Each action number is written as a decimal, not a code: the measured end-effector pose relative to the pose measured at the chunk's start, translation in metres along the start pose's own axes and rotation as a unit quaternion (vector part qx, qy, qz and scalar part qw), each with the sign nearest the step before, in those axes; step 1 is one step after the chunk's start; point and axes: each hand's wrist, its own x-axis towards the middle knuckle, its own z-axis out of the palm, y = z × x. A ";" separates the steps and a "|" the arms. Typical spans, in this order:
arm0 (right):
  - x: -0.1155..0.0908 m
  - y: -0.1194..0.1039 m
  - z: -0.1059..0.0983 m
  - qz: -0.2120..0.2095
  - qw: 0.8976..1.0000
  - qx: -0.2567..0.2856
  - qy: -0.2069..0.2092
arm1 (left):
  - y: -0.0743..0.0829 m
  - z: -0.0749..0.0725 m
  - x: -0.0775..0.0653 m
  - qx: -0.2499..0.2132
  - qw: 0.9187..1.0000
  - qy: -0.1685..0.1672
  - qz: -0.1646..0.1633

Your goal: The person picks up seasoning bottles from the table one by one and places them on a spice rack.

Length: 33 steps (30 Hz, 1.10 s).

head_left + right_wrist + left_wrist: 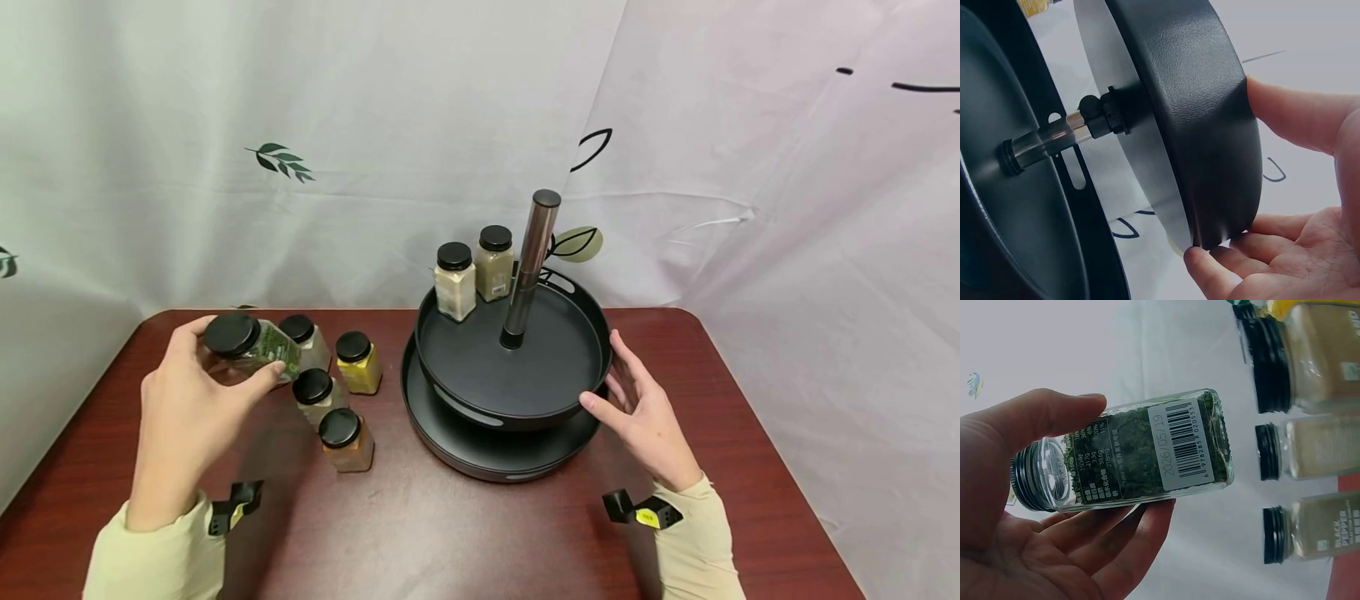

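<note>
My left hand (183, 412) holds a glass spice jar (1147, 450) of green dried herbs, gripped between thumb and fingers. The jar is tipped on its side above the table's left part, its black lid toward the palm and a barcode label showing in the left wrist view. At the two-tier black turntable rack, my right hand (648, 429) grips the right rim of the upper tray (465, 367), thumb on one side of the wall and fingers on the other. Two spice jars, one cream (455, 292) and one beige (495, 271), stand at the tray's back left.
Four-sided jars with black lids stand left of the rack: a yellow one (360, 375), a brown one (351, 450) and two pale ones behind. The wider lower tray (480, 458) rests on the red-brown table (420, 533). A post (534, 250) rises from the upper tray; a white curtain (375, 100) hangs behind.
</note>
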 end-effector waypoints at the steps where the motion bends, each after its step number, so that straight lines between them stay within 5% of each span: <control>1: 0.000 0.000 0.000 0.000 1.000 0.000 0.000 | 0.002 0.000 0.000 -0.003 1.000 0.001 0.003; 23: -0.001 0.001 0.000 -0.002 1.000 0.004 0.003 | 0.049 0.012 0.009 -0.040 0.995 -0.004 0.092; 33: 0.000 0.000 0.000 -0.002 1.000 -0.006 0.004 | 0.073 0.023 0.011 -0.056 0.993 -0.029 0.104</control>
